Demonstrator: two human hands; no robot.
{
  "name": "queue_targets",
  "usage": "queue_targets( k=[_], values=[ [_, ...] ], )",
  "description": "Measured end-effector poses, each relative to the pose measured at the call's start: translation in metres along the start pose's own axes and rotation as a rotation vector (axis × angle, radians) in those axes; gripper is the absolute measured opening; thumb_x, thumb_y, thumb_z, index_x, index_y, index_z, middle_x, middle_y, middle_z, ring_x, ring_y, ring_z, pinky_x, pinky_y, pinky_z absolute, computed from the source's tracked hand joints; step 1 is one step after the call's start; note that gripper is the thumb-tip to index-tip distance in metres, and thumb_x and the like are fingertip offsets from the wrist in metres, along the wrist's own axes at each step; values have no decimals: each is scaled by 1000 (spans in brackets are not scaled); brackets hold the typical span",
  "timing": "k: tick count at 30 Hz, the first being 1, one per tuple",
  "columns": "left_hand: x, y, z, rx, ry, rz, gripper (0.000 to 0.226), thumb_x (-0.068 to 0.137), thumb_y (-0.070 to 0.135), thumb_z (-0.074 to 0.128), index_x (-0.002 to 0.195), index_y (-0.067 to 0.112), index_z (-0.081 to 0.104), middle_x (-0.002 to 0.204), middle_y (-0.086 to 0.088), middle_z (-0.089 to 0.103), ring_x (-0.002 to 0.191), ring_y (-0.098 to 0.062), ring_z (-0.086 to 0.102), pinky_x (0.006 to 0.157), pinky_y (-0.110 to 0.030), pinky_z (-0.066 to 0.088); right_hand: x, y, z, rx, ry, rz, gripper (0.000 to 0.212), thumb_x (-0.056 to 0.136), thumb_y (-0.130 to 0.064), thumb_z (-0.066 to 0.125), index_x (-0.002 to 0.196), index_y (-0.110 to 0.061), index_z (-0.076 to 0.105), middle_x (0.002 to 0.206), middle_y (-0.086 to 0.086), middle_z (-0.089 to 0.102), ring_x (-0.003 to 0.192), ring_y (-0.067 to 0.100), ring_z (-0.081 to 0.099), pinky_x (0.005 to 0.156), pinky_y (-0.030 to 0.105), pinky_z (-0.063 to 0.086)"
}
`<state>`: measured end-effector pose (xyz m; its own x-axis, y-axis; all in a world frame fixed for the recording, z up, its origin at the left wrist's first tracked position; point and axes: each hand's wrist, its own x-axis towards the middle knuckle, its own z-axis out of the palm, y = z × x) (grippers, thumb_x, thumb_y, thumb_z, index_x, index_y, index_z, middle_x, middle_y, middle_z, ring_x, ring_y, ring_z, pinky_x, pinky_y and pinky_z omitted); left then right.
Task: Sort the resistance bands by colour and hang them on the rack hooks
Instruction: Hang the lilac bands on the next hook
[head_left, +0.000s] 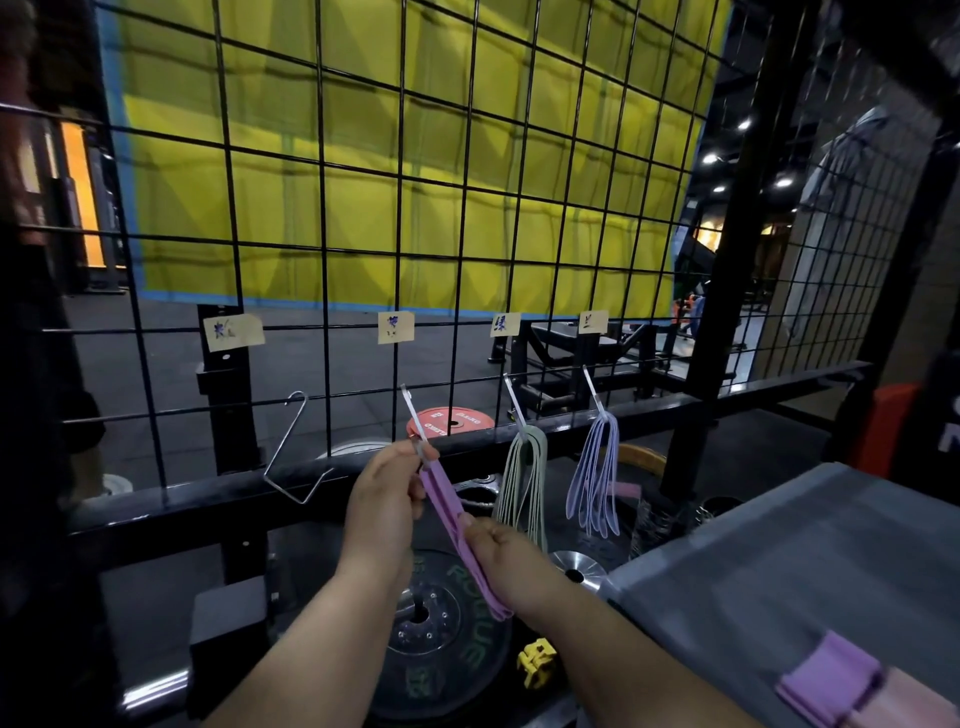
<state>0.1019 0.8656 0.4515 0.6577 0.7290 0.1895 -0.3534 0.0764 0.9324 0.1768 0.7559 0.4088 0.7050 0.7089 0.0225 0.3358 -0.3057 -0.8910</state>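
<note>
Head view: both hands hold purple bands (441, 506) at hook (414, 415).

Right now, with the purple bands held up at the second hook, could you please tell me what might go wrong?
1. The left hand pinches the bunched purple bands at the tip of the thin hook; a loop could miss it and drop onto the weight plate below.
2. The right hand grips the bands lower down; a tug might tilt or unseat the hook, as the empty hook further left already hangs askew.
</note>
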Motion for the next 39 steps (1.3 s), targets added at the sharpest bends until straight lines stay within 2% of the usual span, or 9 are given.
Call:
queue_targets(
  k=[4, 9, 13, 16, 19, 22, 25, 29, 39],
  values=[
    [-1, 3, -4, 1, 23, 16, 23, 92, 13, 48, 79, 17, 67, 57, 5, 41, 61, -12, 38, 62, -29, 32, 1, 2, 3, 6, 7, 14, 49, 101, -50, 35, 105, -10, 62, 68, -4, 50, 60, 6, 48, 59, 19, 41],
    [-4, 4, -4, -41, 48, 17, 25, 93, 12, 47, 76, 18, 65, 63, 3, 45, 60, -10, 39, 64, -27, 34, 1, 5, 5, -4, 30, -15, 50, 101, -48, 34, 118, -9, 60, 90, 6, 58, 70, 7, 51, 56, 7, 41],
    [-8, -2, -5, 82, 52, 157, 14, 95, 21, 55, 86, 22, 67, 81, 7, 62, 74, -5, 56, 71, -21, 43, 1, 5, 6, 11, 37, -17, 51, 101, -48, 35, 113, -6, 60, 91, 10, 63, 79, 12, 56, 66, 14, 44],
    [-17, -17, -5, 199, 132, 280, 11, 87, 20, 67, 88, 27, 59, 83, 7, 62, 70, 1, 57, 63, -11, 44, 3, 7, 9, 54, 21, -31, 46, 101, -45, 37, 102, -5, 61, 83, 3, 60, 76, 10, 56, 71, 22, 45],
    [-24, -38, -7, 400, 110, 195, 28, 82, 30, 72, 94, 17, 51, 84, 2, 61, 73, -10, 60, 60, -24, 44, 2, 14, 12, 79, 2, -65, 36, 103, -38, 39, 92, -10, 60, 79, 0, 60, 71, 7, 55, 69, 18, 45],
    [-23, -60, -10, 631, 25, 100, 29, 91, 36, 58, 106, 13, 51, 99, -7, 62, 85, -24, 58, 69, -31, 42, -2, 23, 14, 56, 9, -67, 35, 103, -35, 40, 93, -7, 58, 77, 0, 56, 66, 6, 51, 61, 14, 41],
    [-24, -73, -12, 774, -27, 85, 35, 97, 38, 45, 118, 12, 54, 107, -11, 62, 96, -30, 58, 76, -33, 43, -5, 33, 13, 75, -32, -61, 31, 103, -36, 40, 88, -13, 56, 70, 0, 57, 59, 8, 52, 61, 22, 44],
    [-31, -80, -14, 871, -77, 108, 36, 100, 41, 37, 115, 13, 53, 95, -2, 57, 85, -22, 54, 71, -31, 39, -10, 40, 7, 28, -74, -72, 32, 104, -36, 37, 82, -18, 52, 64, -2, 56, 54, 8, 52, 58, 20, 43],
    [-40, -100, -16, 978, -158, 66, 37, 97, 52, 29, 102, 23, 52, 93, 1, 60, 90, -24, 60, 78, -36, 48, -15, 47, 4, 5, -67, -67, 27, 104, -32, 40, 84, -17, 50, 62, -3, 51, 51, 5, 48, 54, 17, 41]
  ],
)
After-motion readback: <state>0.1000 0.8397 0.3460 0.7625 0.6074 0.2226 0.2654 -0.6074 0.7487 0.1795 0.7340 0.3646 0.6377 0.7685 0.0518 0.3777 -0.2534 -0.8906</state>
